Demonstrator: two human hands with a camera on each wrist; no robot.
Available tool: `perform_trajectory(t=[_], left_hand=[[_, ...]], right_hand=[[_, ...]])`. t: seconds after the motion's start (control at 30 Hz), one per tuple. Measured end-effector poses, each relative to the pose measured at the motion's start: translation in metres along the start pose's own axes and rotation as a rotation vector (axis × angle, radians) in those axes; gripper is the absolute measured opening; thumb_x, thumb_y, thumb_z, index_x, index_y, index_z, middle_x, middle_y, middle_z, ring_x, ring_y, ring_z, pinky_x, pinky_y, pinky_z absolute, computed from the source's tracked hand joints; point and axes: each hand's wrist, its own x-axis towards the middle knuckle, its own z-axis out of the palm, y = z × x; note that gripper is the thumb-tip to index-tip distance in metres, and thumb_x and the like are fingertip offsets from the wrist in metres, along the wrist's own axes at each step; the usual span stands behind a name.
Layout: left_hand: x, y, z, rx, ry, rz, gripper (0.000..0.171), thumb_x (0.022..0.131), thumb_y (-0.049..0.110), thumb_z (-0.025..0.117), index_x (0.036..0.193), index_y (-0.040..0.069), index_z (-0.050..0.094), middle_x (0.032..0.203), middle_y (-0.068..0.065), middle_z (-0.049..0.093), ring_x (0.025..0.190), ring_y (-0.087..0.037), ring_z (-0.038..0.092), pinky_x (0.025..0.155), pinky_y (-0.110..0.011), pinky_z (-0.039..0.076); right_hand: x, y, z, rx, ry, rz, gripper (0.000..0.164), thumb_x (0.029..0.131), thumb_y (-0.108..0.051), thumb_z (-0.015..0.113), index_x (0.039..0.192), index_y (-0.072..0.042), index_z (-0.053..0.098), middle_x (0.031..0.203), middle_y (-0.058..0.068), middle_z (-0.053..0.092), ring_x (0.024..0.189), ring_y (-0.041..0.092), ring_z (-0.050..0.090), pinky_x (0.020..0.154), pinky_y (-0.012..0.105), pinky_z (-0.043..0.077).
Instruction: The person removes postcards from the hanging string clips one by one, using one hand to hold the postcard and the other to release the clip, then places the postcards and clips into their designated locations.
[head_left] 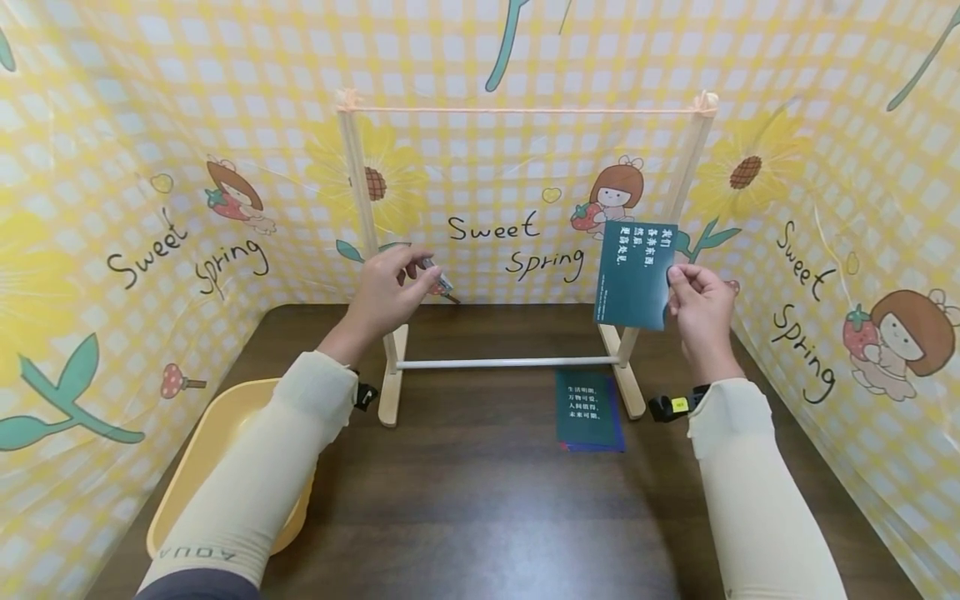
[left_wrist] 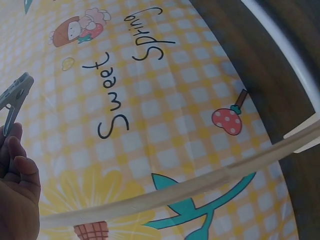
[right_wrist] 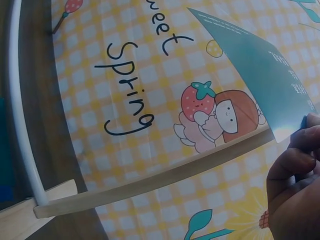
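Note:
My right hand [head_left: 703,302] pinches a dark green card [head_left: 636,275] by its right edge, and white writing runs down its face. In the right wrist view the same card [right_wrist: 265,70] tilts above the fingers. A grey clothespin [left_wrist: 19,97] is pinched in the fingers of my left hand [head_left: 390,287], near the left post. Between and behind both hands stands a wooden frame [head_left: 352,183], with a pink string [head_left: 525,110] tied across its top. Both hands are below the string, and nothing hangs from it.
Several cards [head_left: 588,408] lie stacked on the dark table [head_left: 465,483], a green one on top. A yellow basket [head_left: 217,425] sits at the left, partly behind my left sleeve. The frame's white crossbar [head_left: 506,362] runs low between its feet. Yellow checked cloth [head_left: 480,50] encloses the back and sides.

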Motion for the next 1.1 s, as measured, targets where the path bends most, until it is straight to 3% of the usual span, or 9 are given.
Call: perform_trajectory(t=[0.33,0.57,0.9,1.1], left_hand=[[-0.015,-0.008,-0.008,0.017,-0.019,-0.076,0.025,0.093,0.019,0.067,0.11,0.0,0.069,0.085,-0.004,0.061,0.071,-0.025,0.052,0.063,-0.033,0.042],[-0.026,-0.016,-0.015,0.061,-0.003,-0.063,0.023,0.092,0.017,0.069,0.109,0.002,0.07,0.087,-0.004,0.065,0.072,-0.017,0.053,0.063,-0.034,0.044],[-0.037,-0.024,-0.024,0.085,-0.036,-0.082,0.024,0.092,0.016,0.069,0.112,0.003,0.07,0.085,-0.003,0.064,0.073,-0.02,0.055,0.063,-0.034,0.045],[-0.041,-0.028,-0.027,0.103,-0.03,-0.09,0.025,0.093,0.019,0.068,0.112,0.004,0.07,0.084,-0.001,0.063,0.072,-0.014,0.053,0.063,-0.03,0.045]], right_hand=[[-0.006,0.012,-0.001,-0.051,0.011,0.03,0.017,0.092,-0.019,0.068,0.096,-0.003,0.069,0.075,0.003,0.058,0.054,0.01,0.044,0.047,0.016,0.039],[-0.009,0.021,-0.003,-0.011,-0.008,0.027,0.011,0.092,-0.014,0.067,0.091,-0.003,0.068,0.07,0.003,0.054,0.052,0.01,0.043,0.045,0.018,0.037],[-0.016,0.034,-0.009,-0.008,-0.005,0.071,0.014,0.092,-0.015,0.067,0.092,-0.002,0.067,0.068,0.003,0.052,0.053,0.012,0.042,0.047,0.019,0.038],[-0.018,0.038,-0.009,-0.004,-0.009,0.074,0.013,0.093,-0.013,0.067,0.094,0.0,0.067,0.068,0.004,0.053,0.052,0.012,0.042,0.047,0.019,0.038]])
